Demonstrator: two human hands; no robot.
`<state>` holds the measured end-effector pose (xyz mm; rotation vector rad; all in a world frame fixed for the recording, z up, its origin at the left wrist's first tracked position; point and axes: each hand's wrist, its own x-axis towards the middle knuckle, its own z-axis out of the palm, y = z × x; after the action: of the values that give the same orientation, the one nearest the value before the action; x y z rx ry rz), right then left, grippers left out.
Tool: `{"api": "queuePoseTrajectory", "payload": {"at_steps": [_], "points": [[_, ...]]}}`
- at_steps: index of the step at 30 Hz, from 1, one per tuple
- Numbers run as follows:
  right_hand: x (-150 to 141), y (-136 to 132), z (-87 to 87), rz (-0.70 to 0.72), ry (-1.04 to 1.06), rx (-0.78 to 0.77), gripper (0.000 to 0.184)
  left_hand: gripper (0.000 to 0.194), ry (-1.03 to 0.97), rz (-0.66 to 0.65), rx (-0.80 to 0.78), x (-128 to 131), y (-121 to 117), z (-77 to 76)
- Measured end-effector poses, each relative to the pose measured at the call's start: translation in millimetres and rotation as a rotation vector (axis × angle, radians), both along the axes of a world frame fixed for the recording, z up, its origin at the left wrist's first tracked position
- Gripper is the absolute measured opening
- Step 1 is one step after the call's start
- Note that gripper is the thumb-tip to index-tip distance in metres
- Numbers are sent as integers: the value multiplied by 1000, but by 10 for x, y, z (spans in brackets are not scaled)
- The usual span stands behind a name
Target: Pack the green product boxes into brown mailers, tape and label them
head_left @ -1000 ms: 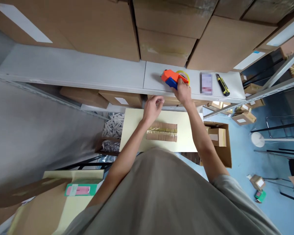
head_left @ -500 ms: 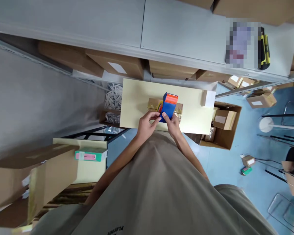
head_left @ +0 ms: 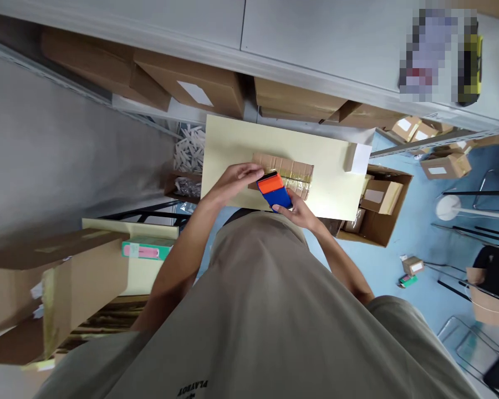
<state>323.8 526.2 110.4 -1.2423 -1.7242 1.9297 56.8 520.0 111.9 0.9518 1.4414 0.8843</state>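
Observation:
My right hand is wrapped round the blue body of a tape dispenser, gripping it low down. The dispenser tilts to the upper left, its orange part and dark edge uppermost. At that edge are the fingertips of my left hand; its fingers are stretched out with the thumb a little apart. Whether they touch the edge or a tape end cannot be made out. Behind the dispenser, a flat brown cardboard package with shiny tape across it lies on the pale yellow tabletop.
A white box stands at the tabletop's right end. Beside it is an open carton holding smaller boxes. White pieces fill a container at the left. A grey shelf runs above, and a green-and-pink box sits lower left.
My left hand has moved left and up, from the dispenser's side to its orange end. The dispenser has tipped leftward and come lower in my right hand. The view has shifted slightly.

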Motion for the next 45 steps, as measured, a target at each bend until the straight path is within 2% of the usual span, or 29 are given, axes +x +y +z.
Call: {"api": "queuePoseTrajectory", "payload": {"at_steps": [5, 9, 13, 18, 22, 26, 30, 33, 38, 42, 45], "points": [[148, 61, 48, 134, -70, 98, 63, 60, -33, -59, -16, 28, 0, 35], [226, 130, 60, 211, -122, 139, 62, 62, -69, -20, -4, 67, -63, 1], [265, 226, 112, 260, -173, 185, 64, 58, -93, 61, 8, 118, -105, -150], [217, 345, 257, 315, -257, 168, 64, 41, -155, 139, 11, 220, -170, -398], [195, 474, 426, 438, -303, 124, 68, 36, -174, 189, -7, 309, -260, -465], [295, 688, 648, 577, -425, 56, 67, 46, -155, 323, -6, 184, -286, -501], [370, 960, 781, 563, -529, -17, 65, 50, -143, 440, -24, -48, -226, -676], [299, 1150, 746, 562, -526, -71, 66, 46, -186, 474, -55, -106, -178, -866], [102, 1380, 528, 619, -548, -143, 60, 41, -252, 512, -102, -101, -120, -1179], [25, 1475, 340, 640, -576, -187, 58, 38, -263, 550, -150, -106, -67, -1432], [-11, 1498, 266, 641, -582, -213, 57, 38, -290, 567, -180, -61, -36, -1590]]}}
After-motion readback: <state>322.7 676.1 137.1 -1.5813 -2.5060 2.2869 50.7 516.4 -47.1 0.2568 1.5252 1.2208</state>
